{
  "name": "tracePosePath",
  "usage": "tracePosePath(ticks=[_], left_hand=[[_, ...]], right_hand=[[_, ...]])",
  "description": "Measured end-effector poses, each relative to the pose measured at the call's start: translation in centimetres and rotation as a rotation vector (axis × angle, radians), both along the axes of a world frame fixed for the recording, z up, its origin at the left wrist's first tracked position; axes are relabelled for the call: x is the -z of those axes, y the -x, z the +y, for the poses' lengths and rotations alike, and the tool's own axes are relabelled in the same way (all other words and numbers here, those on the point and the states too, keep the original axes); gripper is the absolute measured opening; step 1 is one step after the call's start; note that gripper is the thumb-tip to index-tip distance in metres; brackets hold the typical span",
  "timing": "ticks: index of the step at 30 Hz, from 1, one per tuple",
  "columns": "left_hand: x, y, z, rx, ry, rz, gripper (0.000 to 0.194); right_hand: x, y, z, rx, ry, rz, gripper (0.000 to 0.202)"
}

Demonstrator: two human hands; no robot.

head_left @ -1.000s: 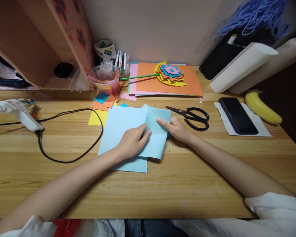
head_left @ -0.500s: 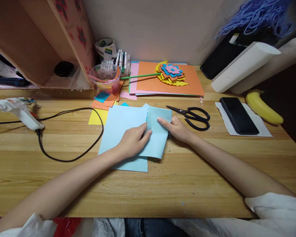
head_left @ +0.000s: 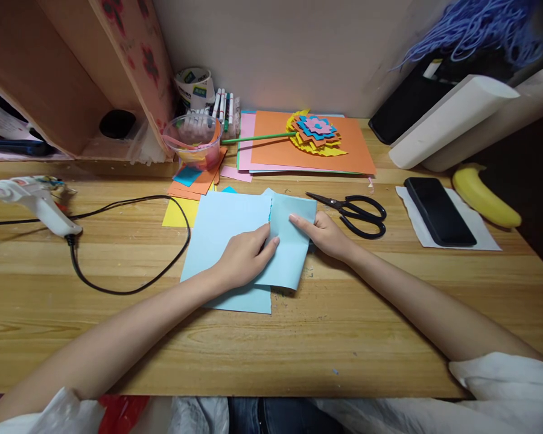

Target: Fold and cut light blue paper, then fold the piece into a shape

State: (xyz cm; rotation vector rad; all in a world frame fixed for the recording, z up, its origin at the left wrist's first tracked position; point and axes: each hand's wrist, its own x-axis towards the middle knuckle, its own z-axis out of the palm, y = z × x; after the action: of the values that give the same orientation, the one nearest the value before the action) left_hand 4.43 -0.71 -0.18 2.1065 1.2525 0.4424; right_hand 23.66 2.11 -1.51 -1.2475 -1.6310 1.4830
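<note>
Light blue paper lies on the wooden table in front of me, with a folded-over flap on its right side. My left hand presses on the paper, thumb on the flap and fingers curled at its left edge. That edge looks rough near the top. Gripping the flap's right edge is my right hand, thumb on top and the other fingers underneath, mostly hidden. Black-handled scissors lie just beyond my right hand, their blades nearly closed.
A white glue gun with a looping black cord stands left. Behind the paper are a clear plastic cup, markers, orange paper and a layered paper flower. At right are a phone and a banana.
Both hands keep the same hold on the light blue paper. The whole view has shifted very slightly; nothing else has visibly moved.
</note>
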Motion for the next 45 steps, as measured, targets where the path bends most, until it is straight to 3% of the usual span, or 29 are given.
tracePosePath(ticks=[31, 45], left_hand=[[0.37, 0.01, 0.05, 0.025, -0.045, -0.006, 0.023], [0.31, 0.01, 0.29, -0.070, 0.054, -0.152, 0.025]], right_hand=[[0.23, -0.10, -0.18, 0.047, -0.047, -0.021, 0.031], [0.46, 0.02, -0.05, 0.083, -0.070, 0.033, 0.031]])
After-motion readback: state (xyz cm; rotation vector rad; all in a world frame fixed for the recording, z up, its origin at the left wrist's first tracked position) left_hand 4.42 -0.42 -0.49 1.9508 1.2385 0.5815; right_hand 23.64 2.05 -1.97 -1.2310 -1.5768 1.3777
